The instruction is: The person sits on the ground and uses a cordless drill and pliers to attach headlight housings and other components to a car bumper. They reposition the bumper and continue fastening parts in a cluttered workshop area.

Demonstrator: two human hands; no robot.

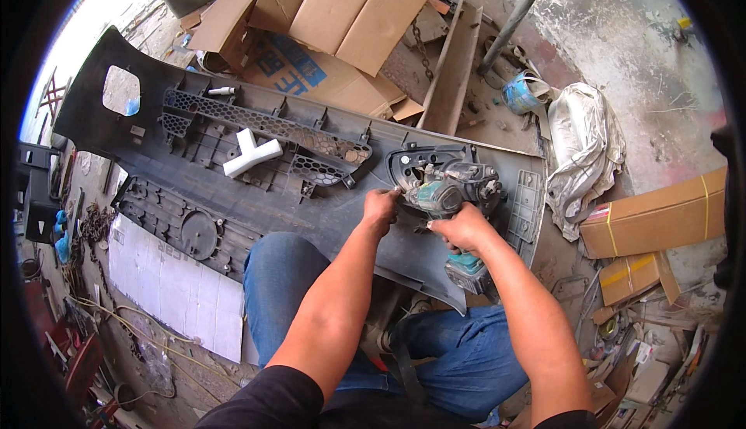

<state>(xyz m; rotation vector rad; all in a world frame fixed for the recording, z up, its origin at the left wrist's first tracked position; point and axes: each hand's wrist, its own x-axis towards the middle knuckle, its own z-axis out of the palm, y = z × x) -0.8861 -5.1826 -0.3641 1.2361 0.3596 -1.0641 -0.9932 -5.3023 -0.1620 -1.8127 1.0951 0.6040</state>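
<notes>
A large dark plastic vehicle bumper (342, 207) lies with its ribbed inner side up, across my knees. At its right part sits a black lamp housing (482, 184). My right hand (466, 228) is wrapped round the grip of a teal cordless drill (437, 197), its battery hanging below the hand. The drill's nose points left, against the lamp's mounting area. Right at that nose, my left hand (381, 210) has its fingers pinched together; what they hold, if anything, is hidden. A white Y-shaped foam piece (252, 153) rests on the bumper's middle.
Open cardboard boxes (342, 9) stand behind the bumper. A metal channel (453, 71), a blue paint can (525, 92) and a crumpled white sack (584, 141) lie at the far right. Nearer right is a strapped carton (653, 215). Flattened cardboard (175, 281) leans at left.
</notes>
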